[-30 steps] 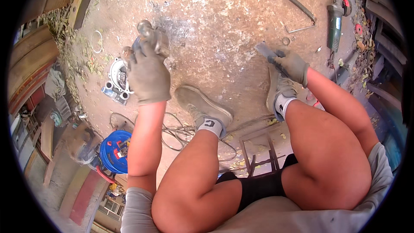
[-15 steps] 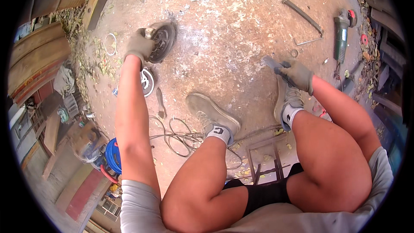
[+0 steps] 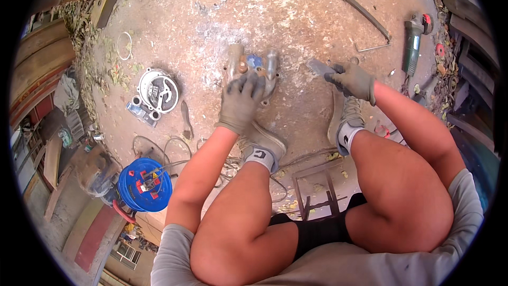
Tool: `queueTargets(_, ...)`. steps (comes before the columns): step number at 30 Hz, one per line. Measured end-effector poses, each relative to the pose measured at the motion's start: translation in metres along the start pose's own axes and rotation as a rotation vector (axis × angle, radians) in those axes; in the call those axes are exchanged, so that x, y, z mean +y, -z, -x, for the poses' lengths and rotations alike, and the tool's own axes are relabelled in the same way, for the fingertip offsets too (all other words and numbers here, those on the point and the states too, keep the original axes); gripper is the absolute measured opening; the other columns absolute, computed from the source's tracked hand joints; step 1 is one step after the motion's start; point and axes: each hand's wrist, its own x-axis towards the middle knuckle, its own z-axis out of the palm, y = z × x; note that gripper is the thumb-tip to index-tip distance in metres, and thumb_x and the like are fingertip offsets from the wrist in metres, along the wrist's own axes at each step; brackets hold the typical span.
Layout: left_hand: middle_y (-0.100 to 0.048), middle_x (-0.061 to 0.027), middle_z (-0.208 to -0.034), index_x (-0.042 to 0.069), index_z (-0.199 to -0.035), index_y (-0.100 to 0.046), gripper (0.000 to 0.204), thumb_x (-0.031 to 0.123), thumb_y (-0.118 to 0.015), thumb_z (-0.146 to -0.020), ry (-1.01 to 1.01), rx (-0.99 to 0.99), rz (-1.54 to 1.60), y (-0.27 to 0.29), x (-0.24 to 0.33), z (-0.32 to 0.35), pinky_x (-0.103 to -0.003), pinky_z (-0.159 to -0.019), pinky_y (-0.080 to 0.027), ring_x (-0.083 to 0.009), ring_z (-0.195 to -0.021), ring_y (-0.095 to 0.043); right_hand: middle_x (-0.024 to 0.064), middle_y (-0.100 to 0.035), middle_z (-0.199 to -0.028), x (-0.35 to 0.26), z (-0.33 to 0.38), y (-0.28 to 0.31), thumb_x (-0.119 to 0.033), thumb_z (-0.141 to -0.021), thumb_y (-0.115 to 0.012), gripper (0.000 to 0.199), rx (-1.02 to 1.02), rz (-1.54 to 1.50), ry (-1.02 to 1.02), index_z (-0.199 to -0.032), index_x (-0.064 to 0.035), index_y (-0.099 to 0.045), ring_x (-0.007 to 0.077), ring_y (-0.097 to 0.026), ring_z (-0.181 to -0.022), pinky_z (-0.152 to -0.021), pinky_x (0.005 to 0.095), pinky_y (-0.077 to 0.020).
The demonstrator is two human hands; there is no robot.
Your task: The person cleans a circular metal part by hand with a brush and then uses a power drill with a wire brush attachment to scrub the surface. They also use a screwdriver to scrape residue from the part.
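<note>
A grey-brown metal casting (image 3: 268,80) with two upright pipe stubs and a blue patch lies on the ground in front of my feet. My gloved left hand (image 3: 241,100) is over its near side, the fingers curled onto it; the fingertips are partly hidden against the metal. To the right, above my right shoe, my gloved right hand (image 3: 355,81) is closed round the handle of a scraper (image 3: 319,68). Its flat grey blade points left toward the casting, apart from it.
At left lie a round pale metal housing (image 3: 159,91), a brush-like tool (image 3: 186,119) and a white ring (image 3: 124,46). A blue cable reel (image 3: 144,184) stands nearer me. On the right are a bent wrench-like bar (image 3: 368,18) and a green angle grinder (image 3: 413,45).
My left hand has brought the casting from the far left to the middle and turned it, so its pipe stubs now show. My right hand stays nearly in place with the scraper.
</note>
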Motion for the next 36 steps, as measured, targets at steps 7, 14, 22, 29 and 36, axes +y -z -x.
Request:
queueTargets(7, -0.077, -0.0167, -0.127, 0.002, -0.137, -0.069, 0.045, 0.014, -0.07, -0.094, 0.565, -0.068, 0.79, 0.093, -0.073, -0.077, -0.049, -0.103, -0.059, -0.0384, -0.114, -0.075, 0.007, -0.069, -0.084, -0.006, 0.006, -0.012, -0.038, -0.096, -0.082, 0.042, 0.107, 0.001, 0.08, -0.102, 0.0017, -0.072, 0.0162, -0.062, -0.069, -0.064, 0.0364, -0.0506)
queueTargets(14, -0.077, -0.0179, -0.114, -0.001, -0.137, -0.065, 0.047, -0.003, -0.068, -0.091, 1.265, -0.169, 1.995, 0.0, -0.033, 0.068, -0.042, -0.079, -0.068, -0.0275, -0.105, -0.078, 0.0182, -0.074, -0.083, -0.023, 0.019, -0.028, -0.04, -0.092, -0.079, 0.047, -0.08, 0.492, 0.254, -0.123, -0.005, -0.079, 0.0315, -0.069, -0.074, -0.072, 0.0425, -0.0529)
queueTargets(22, -0.073, -0.0171, -0.113, 0.003, -0.113, -0.078, 0.03, 0.028, -0.078, -0.096, 1.019, -0.05, 1.169, -0.058, 0.025, 0.093, -0.043, -0.086, -0.057, -0.031, -0.097, -0.073, 0.0222, -0.078, -0.096, -0.036, 0.039, -0.04, -0.037, -0.101, -0.068, 0.054, -0.265, 0.917, 0.422, -0.148, -0.0111, -0.071, 0.033, -0.075, -0.085, -0.087, 0.0462, -0.0572)
queueTargets(29, -0.071, -0.0247, -0.099, 0.0, -0.108, -0.077, 0.057, 0.056, -0.066, -0.106, 1.128, 0.02, 0.96, -0.042, 0.027, 0.101, -0.053, -0.09, -0.05, -0.0453, -0.098, -0.065, 0.0226, -0.08, -0.109, -0.114, 0.033, -0.118, -0.033, -0.098, -0.075, 0.046, -0.097, 0.809, 0.04, -0.134, -0.005, -0.074, 0.0341, -0.078, -0.101, -0.092, 0.0445, -0.0593)
queueTargets(36, -0.067, -0.0226, -0.094, 0.005, -0.102, -0.077, 0.053, 0.055, -0.062, -0.108, 0.888, 0.235, 0.888, -0.037, 0.019, 0.095, -0.056, -0.082, -0.047, -0.0439, -0.091, -0.062, 0.0224, -0.078, -0.112, -0.109, 0.019, -0.145, -0.029, -0.101, -0.07, 0.032, 0.157, 1.072, 0.171, -0.123, -0.0052, -0.071, 0.0426, -0.074, -0.111, -0.097, 0.0517, -0.0569)
